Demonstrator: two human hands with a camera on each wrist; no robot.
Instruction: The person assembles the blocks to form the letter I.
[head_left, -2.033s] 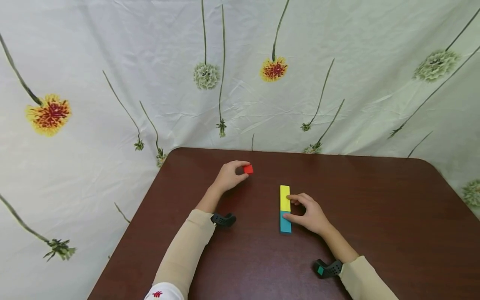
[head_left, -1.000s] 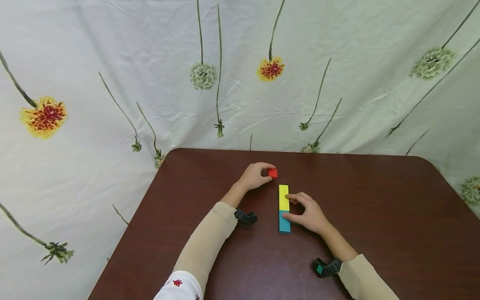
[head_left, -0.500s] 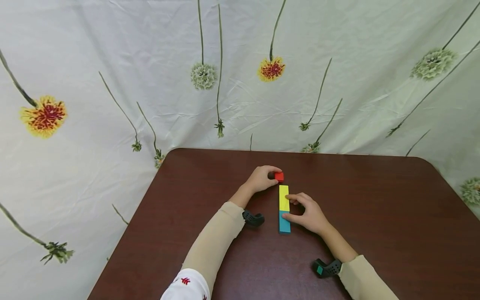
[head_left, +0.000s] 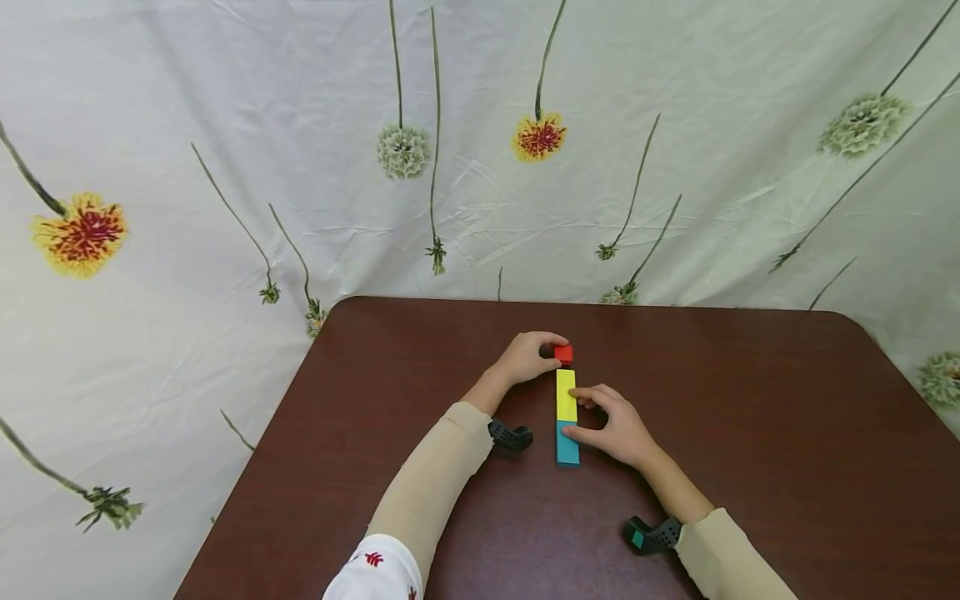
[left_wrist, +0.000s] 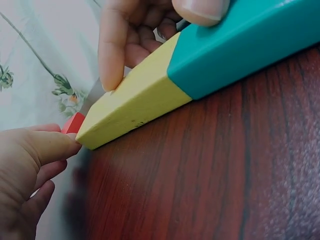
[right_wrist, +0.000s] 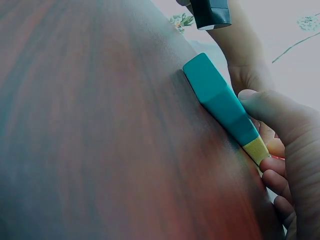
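On the brown table a yellow block [head_left: 566, 394] and a teal block [head_left: 567, 450] lie end to end in one straight line. My left hand [head_left: 525, 358] pinches a small red block [head_left: 563, 355] between thumb and fingers, just past the yellow block's far end. A thin dark strip separates the two in the head view. My right hand [head_left: 618, 423] is on the row's right side, its thumb touching the teal block and its index finger touching the yellow one. In the left wrist view, the left fingers hide part of the red block [left_wrist: 75, 123].
The brown table [head_left: 750, 433] has rounded far corners. Behind it hangs a pale cloth [head_left: 300, 83] printed with flowers. A dark wrist strap [head_left: 510, 437] sits on the left wrist, another strap [head_left: 652, 535] on the right.
My left hand has carried the red block rightward and slightly nearer, from left of the row to its far end. The right hand and the yellow and teal blocks have stayed put.
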